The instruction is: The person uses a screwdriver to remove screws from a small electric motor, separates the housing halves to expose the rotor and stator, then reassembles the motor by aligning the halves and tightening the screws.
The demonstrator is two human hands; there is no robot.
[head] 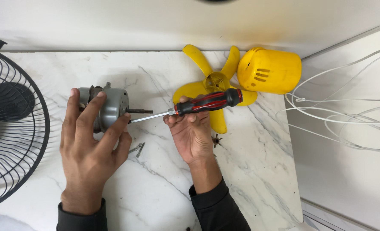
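Two hands work at a small grey fan motor on a marbled white counter.

The left hand (89, 141) clasps the motor (106, 107), which lies on its side on the counter (155, 192) with its shaft pointing right. The right hand (192, 130) grips a red-and-black screwdriver (198, 105), its tip meeting the motor's face just beside the left thumb. A few loose screws (138, 149) lie between the wrists. Behind the screwdriver rest a yellow fan blade (211, 83) and a yellow housing (270, 70); a black wire guard (10, 128) sits at far left, and white cable (348, 111) loops at right.
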